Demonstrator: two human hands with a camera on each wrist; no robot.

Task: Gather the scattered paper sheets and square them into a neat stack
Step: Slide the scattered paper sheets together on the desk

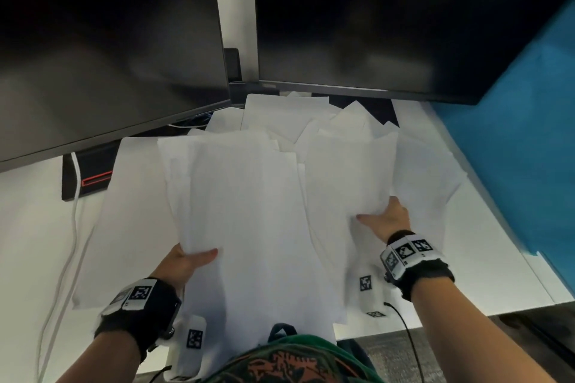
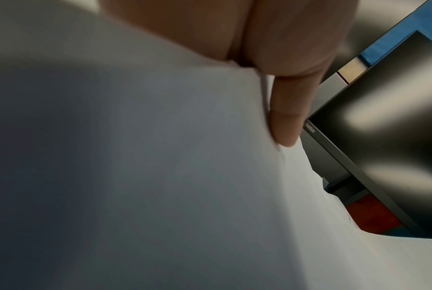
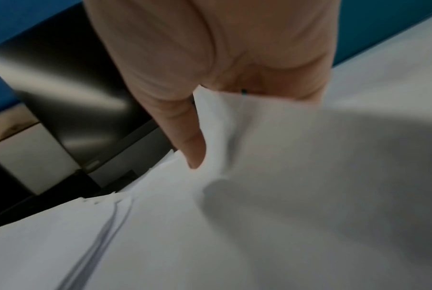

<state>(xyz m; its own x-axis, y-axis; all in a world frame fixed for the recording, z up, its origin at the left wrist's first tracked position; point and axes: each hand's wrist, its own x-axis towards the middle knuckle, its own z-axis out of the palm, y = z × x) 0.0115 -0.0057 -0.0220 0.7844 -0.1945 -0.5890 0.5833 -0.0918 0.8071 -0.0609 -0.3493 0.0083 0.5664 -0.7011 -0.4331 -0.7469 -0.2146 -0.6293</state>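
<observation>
White paper sheets (image 1: 249, 196) lie overlapping across the white desk (image 1: 28, 227), more of them piled toward the monitors. My left hand (image 1: 189, 261) pinches the near edge of a bundle of sheets (image 2: 160, 176), thumb on top and fingers hidden beneath. My right hand (image 1: 385, 221) pinches a second bundle (image 1: 345, 177) at its near right corner, thumb pressed on the paper (image 3: 284, 176), whose edge buckles under it. Both bundles are lifted off the desk and fan out unevenly.
Two dark monitors (image 1: 109, 50) (image 1: 389, 25) overhang the back of the desk. A blue partition (image 1: 513, 149) borders the right side. A black dock with a red stripe (image 1: 90, 177) and a white cable (image 1: 73, 242) sit at the left. The desk's front edge is near my body.
</observation>
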